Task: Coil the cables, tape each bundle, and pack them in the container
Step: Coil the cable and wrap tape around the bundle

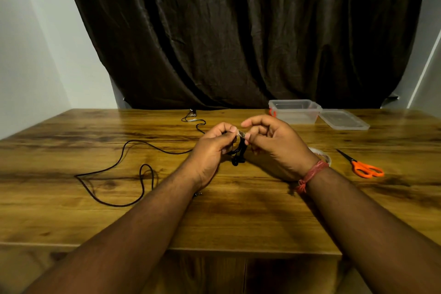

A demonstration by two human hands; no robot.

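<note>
Black and thin, the small bundle (238, 150) hangs between the two hands at the middle of the frame, just above the table (238, 210); it looks light and limp, so it would likely spring loose if let go, and the safest hold seems to be a pinch across all its loops at once, near the top where the tape goes. A pale strip of tape (241, 134) sits at that top end, thin and probably sticky, apt to fold on itself. Left hand (214, 145) is curled shut, thumb and forefinger pinching the bundle's top and the strip's end. Right hand (272, 136) is also closed, its fingertips nipping the other end of the strip, with the forefinger raised a little. Whether the strip already goes round the loops I cannot tell.

A longer cable (124, 169) lies loose and uncoiled at the left of the frame, and a second one (194, 119) lies at the table's far edge. At upper right the clear container (294, 112) stands open, its lid (343, 120) flat beside it. A tape roll (322, 154) peeks from behind the right wrist, and orange scissors (362, 166) rest further right
</note>
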